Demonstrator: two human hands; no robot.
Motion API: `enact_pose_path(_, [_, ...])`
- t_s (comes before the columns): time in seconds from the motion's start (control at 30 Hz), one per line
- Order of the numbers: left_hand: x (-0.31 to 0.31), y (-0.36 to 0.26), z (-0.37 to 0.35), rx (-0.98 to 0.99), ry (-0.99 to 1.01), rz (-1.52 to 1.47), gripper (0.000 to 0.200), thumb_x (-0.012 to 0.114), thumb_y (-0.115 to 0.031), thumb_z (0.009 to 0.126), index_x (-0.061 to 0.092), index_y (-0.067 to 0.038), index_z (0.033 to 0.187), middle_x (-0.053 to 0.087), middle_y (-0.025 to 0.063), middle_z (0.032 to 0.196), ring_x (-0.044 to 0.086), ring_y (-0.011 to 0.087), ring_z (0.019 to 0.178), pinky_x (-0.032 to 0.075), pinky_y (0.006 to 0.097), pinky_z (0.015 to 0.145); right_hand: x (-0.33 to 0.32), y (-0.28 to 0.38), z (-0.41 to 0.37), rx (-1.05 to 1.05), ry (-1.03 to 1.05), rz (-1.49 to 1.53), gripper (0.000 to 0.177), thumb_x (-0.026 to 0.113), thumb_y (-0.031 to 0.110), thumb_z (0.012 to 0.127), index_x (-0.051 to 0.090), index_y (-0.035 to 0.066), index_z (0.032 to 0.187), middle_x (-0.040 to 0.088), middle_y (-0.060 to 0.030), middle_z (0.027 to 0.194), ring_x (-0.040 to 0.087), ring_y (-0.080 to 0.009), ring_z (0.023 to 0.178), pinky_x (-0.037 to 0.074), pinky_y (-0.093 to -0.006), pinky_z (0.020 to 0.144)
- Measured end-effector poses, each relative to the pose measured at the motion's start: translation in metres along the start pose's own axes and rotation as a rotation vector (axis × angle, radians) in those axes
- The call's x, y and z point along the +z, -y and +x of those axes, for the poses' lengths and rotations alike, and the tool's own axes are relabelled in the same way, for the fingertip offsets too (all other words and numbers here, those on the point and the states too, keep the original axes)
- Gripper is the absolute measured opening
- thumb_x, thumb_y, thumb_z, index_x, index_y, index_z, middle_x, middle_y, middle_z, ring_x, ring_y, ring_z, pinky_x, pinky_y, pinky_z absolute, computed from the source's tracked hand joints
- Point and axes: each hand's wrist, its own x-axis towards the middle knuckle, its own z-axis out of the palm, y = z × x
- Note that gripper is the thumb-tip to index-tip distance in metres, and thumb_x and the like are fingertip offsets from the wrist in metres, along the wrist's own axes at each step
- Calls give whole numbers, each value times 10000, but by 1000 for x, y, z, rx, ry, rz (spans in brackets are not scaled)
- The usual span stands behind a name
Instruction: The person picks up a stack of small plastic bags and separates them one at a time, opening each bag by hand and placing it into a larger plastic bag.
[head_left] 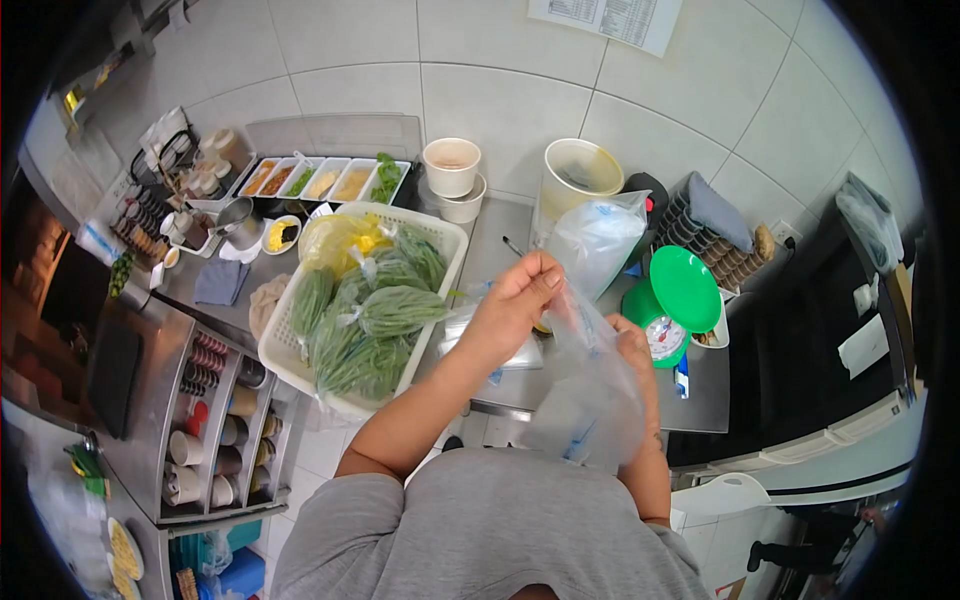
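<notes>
1. Plastic bag (590,400): translucent, whitish, with blue markings.
2. Basket (283,342): off-white, perforated pattern.
3. Bundled vegetables (375,335): green, inside clear wrapping.
4. Bag in basket (330,243): bright yellow.
5. Scale (680,300): green pan and body; white dial face.
6. Shirt (480,520): plain grey.
7. Folded cloth (221,282): muted grey-blue.
8. Wall (510,110): pale grey tiles, darker joint lines.
9. Wall sheet (610,20): white, dark print.

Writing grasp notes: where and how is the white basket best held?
Probably by the left and right rims of the basket, both at once, coming from outside. The rims show along both sides, while bagged greens heap the middle and would hinder a reach from above. It's broad and loaded, so opposed holds should keep it level.
</notes>
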Motion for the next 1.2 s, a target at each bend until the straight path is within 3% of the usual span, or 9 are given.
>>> enact_pose_path(0.1, [-6, 0, -1, -46, 103, -86, 125, 497, -158, 914, 498, -34, 899, 538, 52, 801, 545, 153, 745, 456, 290, 694, -9, -13, -3, -6, -138, 415, 246, 567, 315, 811, 489, 82, 822, 506, -6, 712, 503, -86, 669, 390, -194, 583])
enact_pose_path(0.2, [9, -3, -2, 2, 106, -270, 147, 516, -177, 905, 496, -32, 901, 534, 63, 820, 538, 153, 723, 458, 302, 644, 23, 20, -1, -324, -256, 522, 259, 564, 314, 831, 487, 74, 890, 499, -20, 767, 520, -97, 716, 423, -220, 582])
enact_pose_path(0.3, [9, -8, 2, -62, 356, -393, 164, 525, -195, 901, 494, -34, 896, 527, 74, 845, 533, 147, 732, 453, 297, 599, -6, 25, 23, -451, 270, 772, 180, 543, 228, 844, 482, 71, 907, 504, -33, 838, 530, -128, 759, 457, -255, 616])
enact_pose_path(0.4, [24, -25, 20, 66, 297, -277, 147, 524, -182, 898, 494, -39, 885, 524, 53, 822, 527, 122, 697, 441, 272, 566, 12, 66, 37, -475, -36, 455, 168, 533, 203, 845, 496, 57, 920, 519, -42, 840, 540, -140, 757, 463, -264, 628])
enact_pose_path(0.5, [36, -47, 42, 128, 97, 574, 148, 520, -185, 903, 497, -42, 878, 511, 33, 738, 502, 103, 593, 417, 247, 521, 21, 100, 54, -414, -168, 74, 161, 524, 179, 846, 510, 43, 933, 534, -51, 842, 550, -151, 755, 469, -273, 640])
enact_pose_path(0.6, [21, -29, 75, 72, -298, 671, 139, 497, -173, 910, 512, -40, 872, 496, 17, 651, 461, 96, 492, 393, 252, 467, 7, 83, 78, -243, -304, -64, 159, 515, 154, 847, 525, 30, 945, 549, -59, 843, 560, -163, 752, 475, -282, 652])
enact_pose_path(0.77, [-67, 78, 88, -298, -415, 781, 136, 479, -139, 873, 543, -37, 810, 518, 43, 618, 468, 127, 479, 362, 282, 418, -21, -16, 103, 137, -527, 82, 166, 499, 113, 848, 548, 7, 967, 574, -74, 846, 576, -182, 748, 485, -297, 672])
enact_pose_path(1.0, [-118, 138, 102, -414, -461, 704, 181, 481, -120, 801, 596, 18, 820, 615, 195, 674, 610, 287, 594, 457, 402, 555, -24, -66, 91, 22, -579, 86, 205, 506, 98, 848, 569, -22, 1002, 605, -92, 854, 583, -182, 725, 493, -307, 670])
enact_pose_path(1.2, [-82, 94, 53, 169, -584, 1262, 192, 537, -181, 859, 597, -3, 819, 576, 157, 729, 584, 281, 706, 457, 362, 652, -24, -68, 44, -98, -538, -77, 171, 535, 192, 898, 516, 37, 967, 535, -46, 823, 512, -121, 688, 470, -289, 604])
